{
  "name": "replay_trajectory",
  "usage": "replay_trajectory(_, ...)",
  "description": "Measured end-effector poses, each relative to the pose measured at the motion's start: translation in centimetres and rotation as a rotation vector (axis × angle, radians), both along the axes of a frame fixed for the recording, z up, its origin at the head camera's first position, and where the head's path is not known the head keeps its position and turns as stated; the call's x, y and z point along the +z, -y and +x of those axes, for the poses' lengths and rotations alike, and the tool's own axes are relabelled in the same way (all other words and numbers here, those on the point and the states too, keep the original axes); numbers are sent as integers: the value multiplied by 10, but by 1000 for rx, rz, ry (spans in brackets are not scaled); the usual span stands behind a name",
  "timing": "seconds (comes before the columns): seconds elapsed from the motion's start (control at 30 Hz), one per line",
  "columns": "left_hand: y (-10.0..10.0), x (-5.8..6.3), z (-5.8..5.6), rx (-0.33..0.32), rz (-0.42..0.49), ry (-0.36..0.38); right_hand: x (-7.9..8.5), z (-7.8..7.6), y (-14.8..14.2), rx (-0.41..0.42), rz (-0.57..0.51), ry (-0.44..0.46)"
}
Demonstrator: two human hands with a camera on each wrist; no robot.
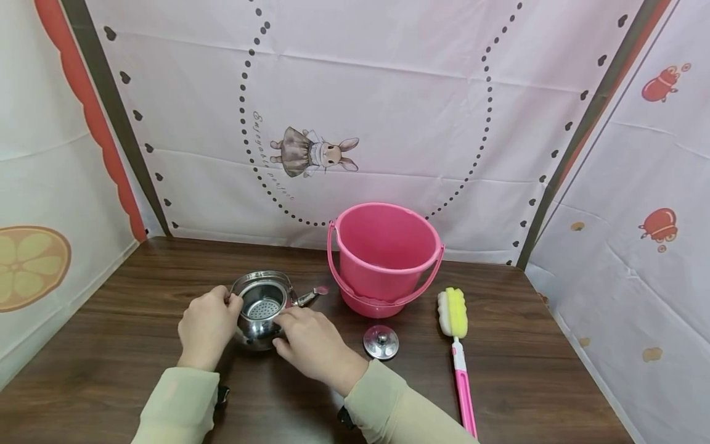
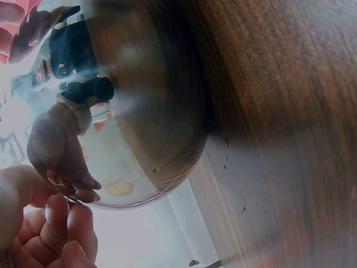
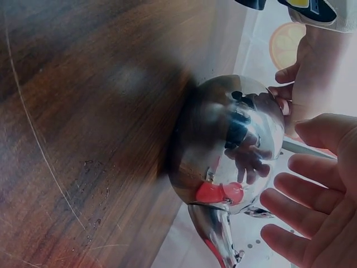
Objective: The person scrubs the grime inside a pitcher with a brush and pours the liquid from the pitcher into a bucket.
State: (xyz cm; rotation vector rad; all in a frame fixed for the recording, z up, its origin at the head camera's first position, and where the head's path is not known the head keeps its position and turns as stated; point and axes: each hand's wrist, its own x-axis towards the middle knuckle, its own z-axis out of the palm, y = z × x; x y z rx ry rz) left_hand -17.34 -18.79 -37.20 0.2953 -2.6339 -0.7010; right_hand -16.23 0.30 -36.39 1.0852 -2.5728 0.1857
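Observation:
A shiny steel teapot [image 1: 256, 338] stands upright and uncovered on the brown wooden table, a perforated strainer [image 1: 262, 309] inside its mouth. Its spout [image 1: 307, 298] points right, with a pink tip. My left hand [image 1: 206, 327] grips the teapot at its left side, by the base of the handle; curled fingers [image 2: 81, 223] show at the edge of the body in the left wrist view. On the spout side, my right hand [image 1: 316, 345] is beside the rim, its fingers [image 3: 304, 187] spread and loosely bent in the right wrist view. The round steel lid [image 1: 381, 343] lies to the right.
Behind the lid stands a pink bucket [image 1: 363, 280], its handle hanging down in front. A bottle brush [image 1: 455, 314] with a yellow and white sponge head and pink handle lies at the right. Printed cloth walls [image 1: 388, 123] enclose the table [image 1: 521, 345] at the back and sides.

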Motion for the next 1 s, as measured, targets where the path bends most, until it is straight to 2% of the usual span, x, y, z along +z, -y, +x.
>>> replay_trajectory(0.47, 0, 0, -1, -11, 3, -24, 0, -3, 5, 13, 40, -49)
replay_trajectory(1.0, 1, 0, -1, -3, 17, 28, 0, -7, 17, 4, 109, -177)
